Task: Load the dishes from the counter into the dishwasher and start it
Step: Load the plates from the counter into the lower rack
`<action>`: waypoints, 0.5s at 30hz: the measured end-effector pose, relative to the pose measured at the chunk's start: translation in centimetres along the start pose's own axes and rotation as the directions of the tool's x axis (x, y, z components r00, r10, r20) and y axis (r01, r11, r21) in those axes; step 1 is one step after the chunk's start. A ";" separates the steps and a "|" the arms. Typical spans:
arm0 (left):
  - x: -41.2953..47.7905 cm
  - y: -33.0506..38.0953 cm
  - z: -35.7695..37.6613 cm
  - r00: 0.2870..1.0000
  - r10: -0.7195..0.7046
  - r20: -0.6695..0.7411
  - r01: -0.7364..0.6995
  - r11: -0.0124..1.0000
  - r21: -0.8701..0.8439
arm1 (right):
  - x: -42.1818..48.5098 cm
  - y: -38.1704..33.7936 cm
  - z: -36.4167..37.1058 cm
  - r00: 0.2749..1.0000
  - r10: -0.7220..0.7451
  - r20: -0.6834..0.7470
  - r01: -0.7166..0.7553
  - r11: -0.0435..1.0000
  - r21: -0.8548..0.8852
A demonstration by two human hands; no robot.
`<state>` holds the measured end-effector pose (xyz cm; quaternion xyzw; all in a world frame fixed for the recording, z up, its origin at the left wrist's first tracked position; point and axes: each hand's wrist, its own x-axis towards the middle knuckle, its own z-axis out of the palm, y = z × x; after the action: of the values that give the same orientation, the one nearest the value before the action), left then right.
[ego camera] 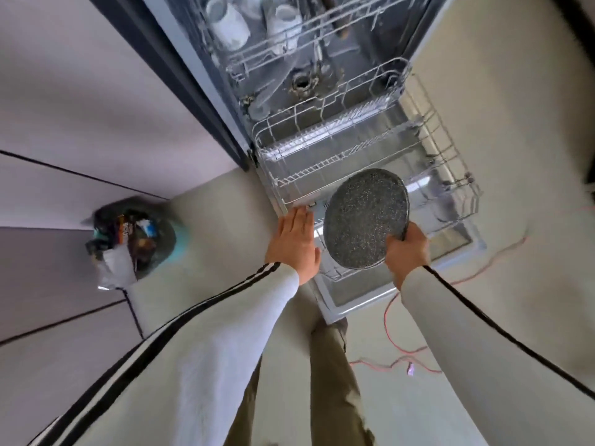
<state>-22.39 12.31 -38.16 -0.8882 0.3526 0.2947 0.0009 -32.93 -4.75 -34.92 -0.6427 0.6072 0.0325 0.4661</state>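
The pulled-out lower rack [325, 170] lies open from above across its middle and back, with only rows of upright tines to thread between. The speckled plate [365, 218] and right hand [407, 249] cover its near part. The left hand [294, 239] lies flat at its near left corner. The upper rack [289, 56], holding mugs [227, 22], overhangs the tub. A red cable [396, 358] trails on the floor to the right.

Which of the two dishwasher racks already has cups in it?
The upper rack, set further back in the machine: white cups sit in it. The lower rack, pulled out under the speckled plate, shows none.
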 end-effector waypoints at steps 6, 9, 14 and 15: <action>9.1 -2.6 3.4 0.980 -0.179 -0.089 0.175 0.983 -0.047 | 8.1 -4.2 6.6 0.931 -0.338 0.137 0.362 0.905 -0.225; 12.7 -4.5 3.9 0.956 -0.254 -0.147 0.249 0.967 -0.053 | 11.0 -7.0 9.9 0.831 -0.529 0.172 0.556 0.771 -0.312; 16.0 -7.5 4.3 0.938 -0.324 -0.122 0.319 0.946 -0.065 | 12.6 -10.4 15.2 0.679 -0.684 0.266 0.726 0.572 -0.383; 16.4 -8.1 4.4 0.935 -0.338 -0.111 0.332 0.941 -0.070 | 12.6 -10.9 16.1 0.655 -0.699 0.287 0.747 0.539 -0.389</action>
<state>-10.09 9.03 -52.06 -0.9513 0.1879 0.2445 0.0072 -12.38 -5.76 -45.57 -0.9261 0.2360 0.0160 0.2938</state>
